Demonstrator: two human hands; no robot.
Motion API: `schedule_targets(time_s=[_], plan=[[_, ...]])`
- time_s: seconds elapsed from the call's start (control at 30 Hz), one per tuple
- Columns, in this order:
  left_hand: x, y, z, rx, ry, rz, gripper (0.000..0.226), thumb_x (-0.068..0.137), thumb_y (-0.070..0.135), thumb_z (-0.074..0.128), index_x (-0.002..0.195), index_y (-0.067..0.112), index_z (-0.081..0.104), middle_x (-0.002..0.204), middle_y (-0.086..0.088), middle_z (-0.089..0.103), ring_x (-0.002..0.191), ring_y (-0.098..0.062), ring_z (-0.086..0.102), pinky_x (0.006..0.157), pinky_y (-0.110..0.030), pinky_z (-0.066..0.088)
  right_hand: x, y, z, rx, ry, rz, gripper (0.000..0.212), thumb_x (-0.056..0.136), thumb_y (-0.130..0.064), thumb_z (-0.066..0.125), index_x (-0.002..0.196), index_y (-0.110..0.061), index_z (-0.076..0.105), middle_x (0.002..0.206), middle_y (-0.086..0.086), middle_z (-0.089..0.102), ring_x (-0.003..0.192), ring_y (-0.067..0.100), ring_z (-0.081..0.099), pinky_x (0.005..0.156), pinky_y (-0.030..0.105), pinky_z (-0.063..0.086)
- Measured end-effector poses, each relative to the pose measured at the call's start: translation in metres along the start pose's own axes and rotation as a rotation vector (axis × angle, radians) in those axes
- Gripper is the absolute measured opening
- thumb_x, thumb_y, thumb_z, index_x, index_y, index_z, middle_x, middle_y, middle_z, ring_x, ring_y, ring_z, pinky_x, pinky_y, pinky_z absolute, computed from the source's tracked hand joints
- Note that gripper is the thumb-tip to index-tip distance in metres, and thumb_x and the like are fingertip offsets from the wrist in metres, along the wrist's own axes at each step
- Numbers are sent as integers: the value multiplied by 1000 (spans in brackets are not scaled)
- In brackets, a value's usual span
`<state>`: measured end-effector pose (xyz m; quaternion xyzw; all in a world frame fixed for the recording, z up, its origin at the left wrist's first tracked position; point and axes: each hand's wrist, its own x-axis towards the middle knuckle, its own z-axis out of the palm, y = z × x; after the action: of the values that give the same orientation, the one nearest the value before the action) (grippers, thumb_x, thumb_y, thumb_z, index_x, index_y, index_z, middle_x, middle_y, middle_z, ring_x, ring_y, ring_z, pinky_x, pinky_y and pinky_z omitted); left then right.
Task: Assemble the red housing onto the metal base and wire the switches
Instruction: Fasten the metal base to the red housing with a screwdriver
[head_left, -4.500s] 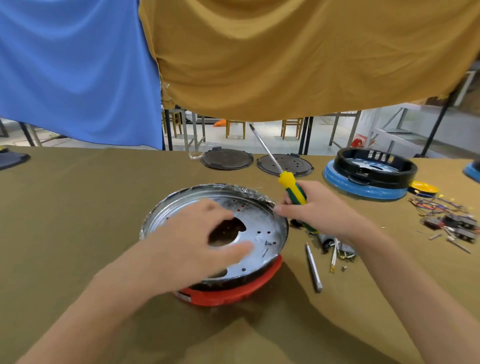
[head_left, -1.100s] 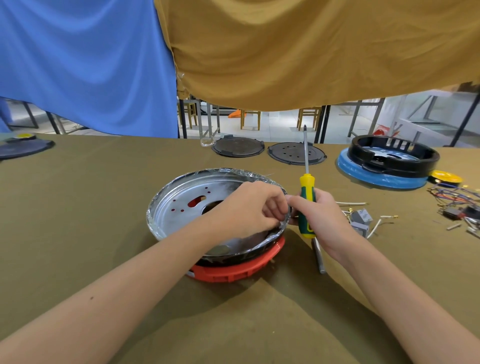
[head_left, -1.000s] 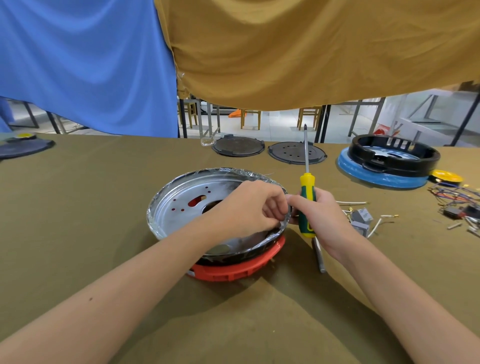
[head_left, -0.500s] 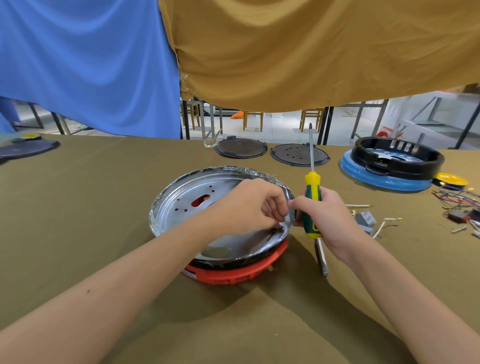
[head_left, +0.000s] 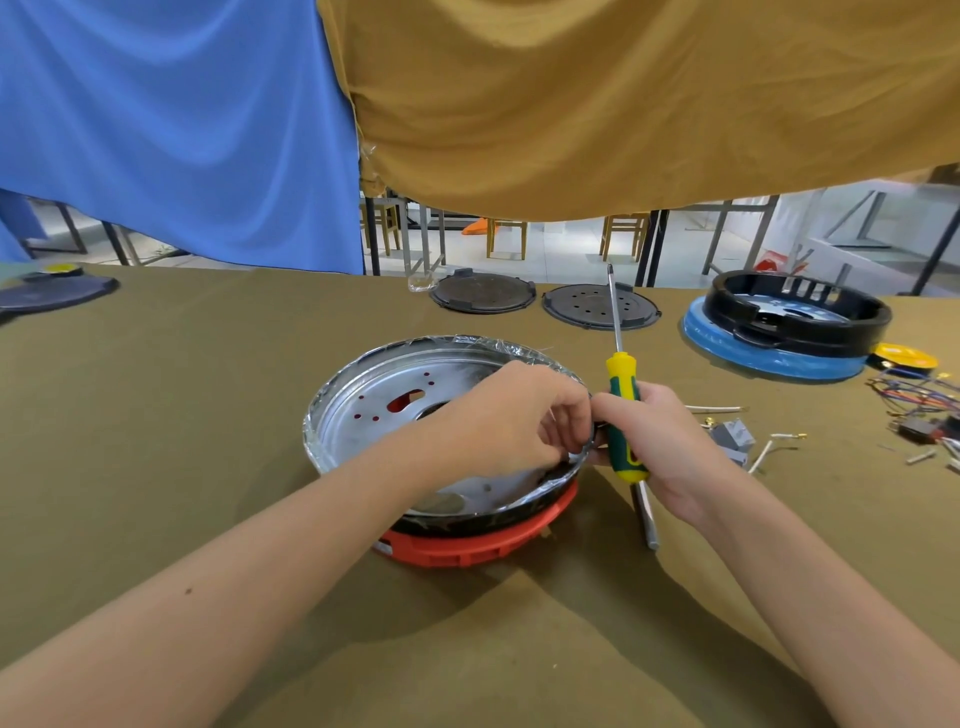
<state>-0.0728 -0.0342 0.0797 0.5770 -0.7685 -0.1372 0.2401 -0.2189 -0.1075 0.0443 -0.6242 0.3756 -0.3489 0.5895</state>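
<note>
Head view: wide angle, looking down at both hands over an olive-brown table cloth (head_left: 156, 467).
Red housing: red housing (head_left: 467, 545) sits on the cloth nearest the person, only its near edge showing under the parts stacked on it.
Metal base: metal base (head_left: 363, 426), a shiny round pan with a film-wrapped rim, lies on top of the housing with a black ring between them; red shows through the holes in its floor.
Left hand: left hand (head_left: 514, 415) reaches over the pan to its right rim, fingers curled in and pinched together at the rim. What they pinch is too small to tell.
Right hand: right hand (head_left: 660, 441) is just beside the rim, fingertips touching the left hand's; fingers are wrapped round a screwdriver.
Screwdriver: screwdriver (head_left: 623, 415), green and yellow handle, held near upright, shaft pointing up and away.
Loose tool: a grey metal rod (head_left: 647, 519) lies on the cloth below the right hand.
Small parts: grey switch block (head_left: 732, 441) and white wire ends (head_left: 769, 449) to the right of the right hand; bundle of coloured wires (head_left: 914, 400) near the right edge.
Far right: black ring on a blue base (head_left: 779, 358), yellow disc (head_left: 906, 357) beside it.
Far centre: two dark round plates (head_left: 483, 293) at the table's back edge.
Backdrop: blue cloth (head_left: 171, 130) left, mustard cloth (head_left: 623, 104) right, hanging above the table.
</note>
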Motion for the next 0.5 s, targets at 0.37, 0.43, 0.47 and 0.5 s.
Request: schedule_targets(time_s=[0.37,0.43,0.47,0.5], plan=[[-12,-3,0,-34,17,10,21,82,-6,66,94,10,74,85,4,73,80,-4,69,77,-13,55,2,2,0,-5,12,-11,9,83,-2,62,88,-5,55,76,17,54,68,24,57,58,28,58],[-13,-3,0,-26,9,0,24,82,-5,66,97,12,74,85,6,72,81,-2,68,79,-13,55,2,3,0,-2,8,-11,10,83,-3,62,89,-5,55,77,16,54,68,23,57,59,28,58],[-14,-3,0,-30,15,-4,25,82,-5,65,98,12,74,86,7,71,81,-2,68,79,-14,55,2,3,0,-4,3,-10,10,83,-3,63,89,-5,55,77,16,54,68,23,58,58,27,57],[-14,-3,0,-41,31,-12,26,81,-5,65,99,12,73,87,6,72,81,-2,69,79,-16,56,2,2,0,-2,1,-10,10,83,-4,63,90,-5,56,77,16,54,67,22,58,57,26,56]])
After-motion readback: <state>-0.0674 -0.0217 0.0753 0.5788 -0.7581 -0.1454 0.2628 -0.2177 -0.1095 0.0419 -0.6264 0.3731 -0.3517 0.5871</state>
